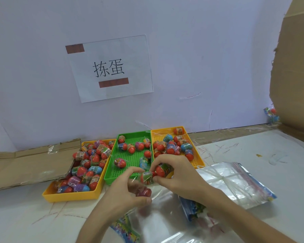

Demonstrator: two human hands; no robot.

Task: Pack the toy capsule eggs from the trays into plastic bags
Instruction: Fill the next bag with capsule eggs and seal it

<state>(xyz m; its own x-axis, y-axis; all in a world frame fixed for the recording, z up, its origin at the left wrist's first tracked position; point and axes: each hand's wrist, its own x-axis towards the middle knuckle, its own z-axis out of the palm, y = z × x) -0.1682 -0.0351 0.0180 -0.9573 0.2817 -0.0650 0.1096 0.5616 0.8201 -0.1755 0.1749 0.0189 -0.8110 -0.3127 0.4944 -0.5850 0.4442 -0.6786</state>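
Just in front of the green tray [128, 155], the right hand [179, 174] gripped a red capsule egg [161, 170], and the left hand [125, 192] pinched open the mouth of a clear plastic bag [165, 216] (a second egg [145, 192] lay inside). Two yellow trays [68, 197] of eggs flanked the green tray.

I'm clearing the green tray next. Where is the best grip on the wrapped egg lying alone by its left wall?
Probably from above: the egg lies on its side in the green tray, the wall close beside it. Pinch across its wide middle, thumb and finger on opposite sides; the rounded ends would likely slip.
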